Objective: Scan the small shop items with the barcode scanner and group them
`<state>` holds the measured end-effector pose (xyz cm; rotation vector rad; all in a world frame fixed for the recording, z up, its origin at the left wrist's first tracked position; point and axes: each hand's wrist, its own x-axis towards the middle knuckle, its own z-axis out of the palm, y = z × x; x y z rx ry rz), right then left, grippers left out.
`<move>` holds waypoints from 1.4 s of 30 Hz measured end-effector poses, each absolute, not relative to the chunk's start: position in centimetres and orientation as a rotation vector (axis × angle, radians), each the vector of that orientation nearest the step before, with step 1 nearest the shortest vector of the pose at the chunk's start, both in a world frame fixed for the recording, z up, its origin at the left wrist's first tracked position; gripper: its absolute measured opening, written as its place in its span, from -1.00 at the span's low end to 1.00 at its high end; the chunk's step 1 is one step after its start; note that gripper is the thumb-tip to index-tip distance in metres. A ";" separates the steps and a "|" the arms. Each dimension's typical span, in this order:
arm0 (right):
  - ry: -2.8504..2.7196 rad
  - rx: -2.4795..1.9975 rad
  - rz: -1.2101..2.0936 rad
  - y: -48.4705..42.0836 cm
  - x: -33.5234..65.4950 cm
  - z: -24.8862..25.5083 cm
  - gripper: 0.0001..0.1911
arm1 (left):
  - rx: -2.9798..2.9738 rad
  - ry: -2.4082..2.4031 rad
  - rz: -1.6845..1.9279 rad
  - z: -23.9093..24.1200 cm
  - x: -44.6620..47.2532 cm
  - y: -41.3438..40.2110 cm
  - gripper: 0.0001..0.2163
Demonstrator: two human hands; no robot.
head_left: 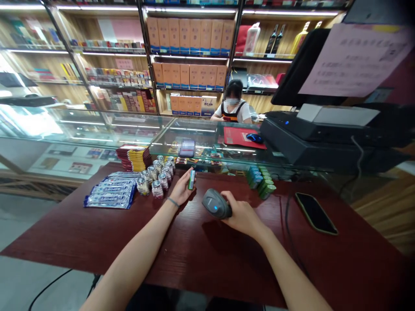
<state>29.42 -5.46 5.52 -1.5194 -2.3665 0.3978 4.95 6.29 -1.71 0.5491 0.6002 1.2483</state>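
My right hand (241,212) is closed round the grip of a dark grey barcode scanner (214,204), which has a blue light lit on top. The scanner is above the dark red wooden table (191,255) and its head points toward my left hand. In my left hand (182,188) lies a small narrow green, white and blue pack (191,179), held along the fingers. Its exact kind is too small to tell. To the left of that hand stand several small jars (157,189) with silver lids.
Shiny blue-and-white packets (110,193) lie left, before red and yellow boxes (138,158). Green and blue cylinders (264,183) and a phone (316,212) are right. Behind run a glass counter (201,129) with a mouse (254,138), a monitor (301,65), and a seated person (233,106).
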 end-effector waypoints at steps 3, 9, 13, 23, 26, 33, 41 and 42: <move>-2.385 -1.535 0.396 -5.6 29.3 5.8 -0.40 | 0.544 0.591 1.240 -1.8 4.9 6.4 -0.62; -2.408 -1.553 0.407 -5.5 29.4 6.0 -0.66 | 0.558 0.573 1.251 -2.2 5.1 6.6 -0.64; -2.381 -1.540 0.415 -5.4 29.7 5.9 -0.67 | 0.538 0.526 1.272 -2.3 5.2 6.7 -0.69; -2.305 -1.495 0.447 -5.2 30.4 5.6 -0.64 | 0.665 0.709 1.340 -1.6 5.5 6.2 -0.54; -2.281 -1.489 0.443 -5.0 30.7 5.3 -0.65 | 0.892 0.861 1.477 -2.1 5.7 6.5 -0.45; -2.242 -1.567 0.434 -4.4 31.5 5.0 -0.62 | 1.440 1.316 1.704 -2.3 5.0 6.7 -0.53; -2.126 -1.542 0.523 -4.1 32.6 5.1 -0.66 | 1.578 1.507 1.737 -2.6 5.4 8.4 -0.59; -2.116 -1.539 0.535 -4.2 32.6 5.3 -0.67 | 1.569 1.545 1.747 -2.7 5.4 8.9 -0.59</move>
